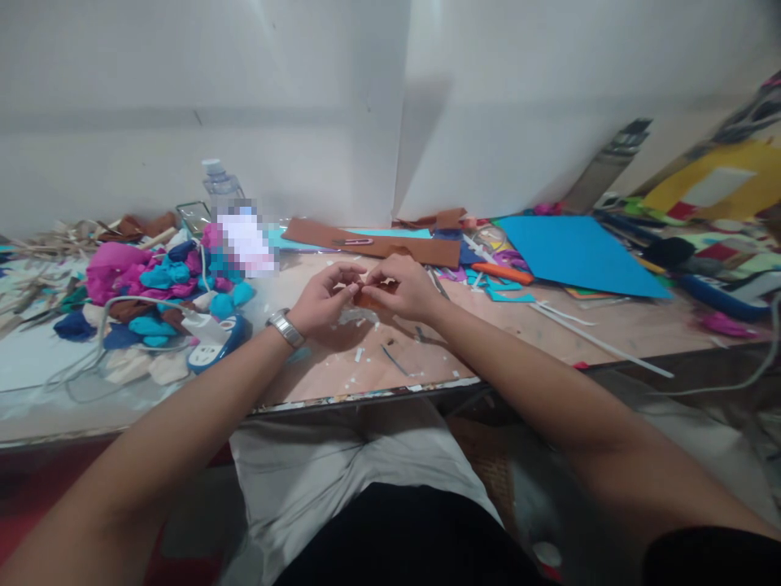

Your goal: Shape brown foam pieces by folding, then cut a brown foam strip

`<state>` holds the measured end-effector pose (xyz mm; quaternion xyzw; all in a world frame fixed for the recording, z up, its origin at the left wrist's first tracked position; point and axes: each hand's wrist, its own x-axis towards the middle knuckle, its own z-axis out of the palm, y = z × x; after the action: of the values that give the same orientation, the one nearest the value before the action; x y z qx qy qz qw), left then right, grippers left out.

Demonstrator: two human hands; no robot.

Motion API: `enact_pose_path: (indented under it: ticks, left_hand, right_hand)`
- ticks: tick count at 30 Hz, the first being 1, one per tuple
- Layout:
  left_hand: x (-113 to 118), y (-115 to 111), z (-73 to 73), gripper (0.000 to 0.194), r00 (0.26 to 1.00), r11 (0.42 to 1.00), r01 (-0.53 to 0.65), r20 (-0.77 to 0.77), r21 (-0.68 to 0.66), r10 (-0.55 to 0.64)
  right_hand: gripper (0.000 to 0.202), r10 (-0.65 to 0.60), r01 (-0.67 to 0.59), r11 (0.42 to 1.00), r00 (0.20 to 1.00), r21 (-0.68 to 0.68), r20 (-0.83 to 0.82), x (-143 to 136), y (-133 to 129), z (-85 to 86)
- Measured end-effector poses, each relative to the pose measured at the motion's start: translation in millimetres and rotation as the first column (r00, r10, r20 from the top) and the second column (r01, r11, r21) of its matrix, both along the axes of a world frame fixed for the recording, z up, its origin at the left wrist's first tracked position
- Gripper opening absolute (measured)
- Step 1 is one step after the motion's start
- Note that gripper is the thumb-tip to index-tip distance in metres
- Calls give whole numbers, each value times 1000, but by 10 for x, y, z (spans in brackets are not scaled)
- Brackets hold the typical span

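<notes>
Both hands meet over the middle of the worktable. My left hand [323,303], with a metal watch on its wrist, is closed with thumb and fingertips pinched on a small brown piece [366,288]. From the other side, my right hand [410,290] is closed on the same piece, its fingers curled over and hiding much of it. Whether the piece is paper or thin sheet material I cannot tell. Just behind the hands lies a long brown strip [421,250] with a small pink-and-white cutter [352,242] on top. Clear wrap [359,315] and white scraps lie beneath the hands.
Crumpled pink and blue material [162,277], a power strip [211,352] with a plugged-in charger, a lit phone [244,240] and a bottle [220,185] are at left. At right lie an orange-handled tool [503,273], a blue sheet [579,252] and white strips [604,338].
</notes>
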<state>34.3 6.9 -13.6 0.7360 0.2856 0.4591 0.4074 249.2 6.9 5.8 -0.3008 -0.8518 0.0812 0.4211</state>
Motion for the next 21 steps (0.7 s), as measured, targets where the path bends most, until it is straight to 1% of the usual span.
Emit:
enact_pose_path:
  ticks: [5,14,18,21]
  left_hand:
    - [-8,14,-10,34,1000,1000,-26,-3,16,26]
    - [-13,10,-6,28,997,996,-68,-29,53,69]
    - [-27,30,-23,27,997,995,-73,-29,61,75]
    - [-33,32,-22,28,994,993,-104,-27,53,106]
  right_hand:
    - [19,-34,34,999,999,5,1,-7,-14,-6]
    - [13,-34,34,999,999,9,20,-6,-8,-17]
    - [15,-48,48,999,999,-6,11,-9,-8,-14]
    - [17,-61,61,998,998,-12,5,-11,-11,-9]
